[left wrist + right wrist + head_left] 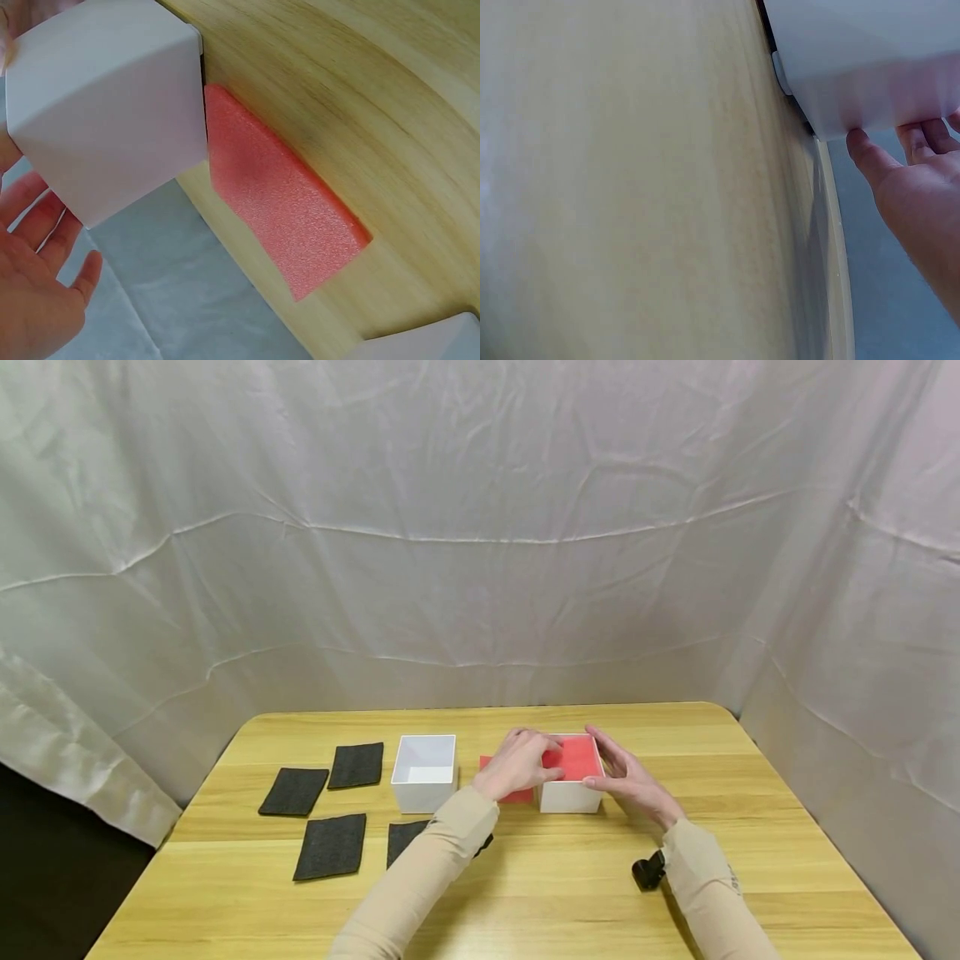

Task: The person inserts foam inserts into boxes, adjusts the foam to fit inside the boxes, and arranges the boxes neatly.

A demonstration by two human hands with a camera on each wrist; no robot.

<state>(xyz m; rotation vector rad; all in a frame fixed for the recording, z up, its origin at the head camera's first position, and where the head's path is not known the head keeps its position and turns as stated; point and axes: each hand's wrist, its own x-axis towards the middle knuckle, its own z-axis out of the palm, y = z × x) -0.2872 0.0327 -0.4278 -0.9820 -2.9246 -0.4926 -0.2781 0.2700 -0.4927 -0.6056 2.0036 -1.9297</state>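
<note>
My right hand grips the right side of a white box, thumb at its front corner and fingers along the side wall. Red foam shows in the box's opening. Over the left rim reaches my left hand, its thumb and fingertips on that foam, spread apart. A flat red foam square lies on the table just left of the box, partly covered by my left hand in the head view. In the left wrist view, the left fingers stretch over the box's edge; their tips are hidden.
A second white box stands open to the left, with bare walls inside. Several black felt-like squares lie at the left of the wooden table, one partly behind my left forearm. A grey curtain hangs behind the table.
</note>
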